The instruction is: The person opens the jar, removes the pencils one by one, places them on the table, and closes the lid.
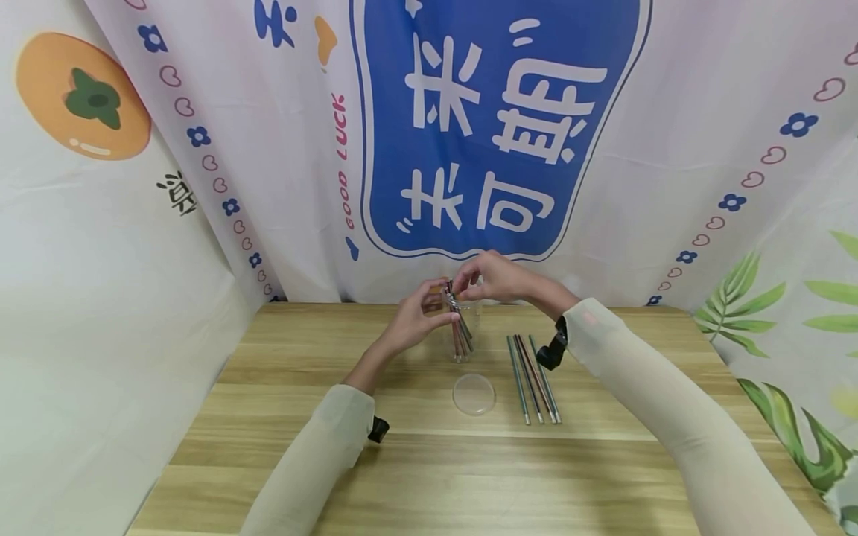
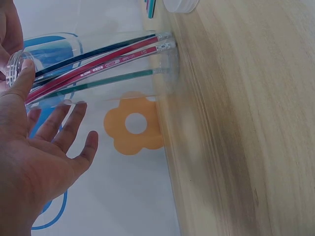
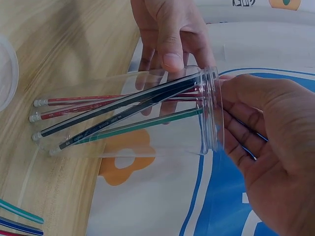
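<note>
A clear plastic jar [image 3: 162, 142] stands upright on the table, with several pencils [image 2: 106, 66] leaning inside, red, dark blue and green, eraser ends down at its bottom. My left hand [image 1: 415, 316] holds the jar near its rim, thumb on one side and fingers on the other. At the jar's mouth, my right hand [image 1: 496, 277] has its fingers curled at the upper ends of the pencils and pinches them there. Its fingertips are partly hidden behind the rim in the right wrist view.
A round clear lid [image 1: 474, 394] lies flat in front of the jar. To its right, several loose pencils [image 1: 534, 380] lie side by side on the wooden table [image 1: 429, 484]. A printed curtain [image 1: 302, 223] hangs right behind the table's back edge.
</note>
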### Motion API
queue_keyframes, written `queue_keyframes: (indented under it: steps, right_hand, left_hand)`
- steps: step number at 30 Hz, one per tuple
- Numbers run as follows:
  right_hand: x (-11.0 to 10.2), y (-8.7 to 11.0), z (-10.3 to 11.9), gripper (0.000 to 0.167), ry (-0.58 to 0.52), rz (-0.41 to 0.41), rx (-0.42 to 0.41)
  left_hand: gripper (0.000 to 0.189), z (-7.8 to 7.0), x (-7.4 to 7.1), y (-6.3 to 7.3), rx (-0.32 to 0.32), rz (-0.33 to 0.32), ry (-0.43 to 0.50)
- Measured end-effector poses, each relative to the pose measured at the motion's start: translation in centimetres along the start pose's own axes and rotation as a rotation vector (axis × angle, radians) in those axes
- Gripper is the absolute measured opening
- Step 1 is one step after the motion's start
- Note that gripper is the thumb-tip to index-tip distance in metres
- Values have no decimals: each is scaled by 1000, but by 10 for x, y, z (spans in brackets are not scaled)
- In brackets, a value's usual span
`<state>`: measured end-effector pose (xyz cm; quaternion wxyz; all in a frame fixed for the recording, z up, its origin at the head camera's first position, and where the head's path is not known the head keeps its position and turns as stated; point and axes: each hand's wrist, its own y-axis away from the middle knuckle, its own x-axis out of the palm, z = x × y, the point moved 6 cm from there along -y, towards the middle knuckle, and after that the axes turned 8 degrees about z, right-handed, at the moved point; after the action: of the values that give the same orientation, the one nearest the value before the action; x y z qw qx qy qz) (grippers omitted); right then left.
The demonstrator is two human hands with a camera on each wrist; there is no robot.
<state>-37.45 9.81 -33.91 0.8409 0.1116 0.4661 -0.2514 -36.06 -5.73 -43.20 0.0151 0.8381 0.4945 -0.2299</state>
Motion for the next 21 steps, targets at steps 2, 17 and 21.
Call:
queue_keyframes:
  steps: [2, 17, 21]
  right_hand:
    - [0, -1, 1, 10, 6, 9, 6]
    - [1, -6, 0, 8, 35, 42, 60]
    - [1, -7, 1, 7, 32, 56, 57]
  left_hand:
    - [69, 0, 0, 0, 1, 0, 0]
    - [69, -1, 0, 0, 10, 7, 3]
    - [68, -1, 0, 0, 7, 6, 10]
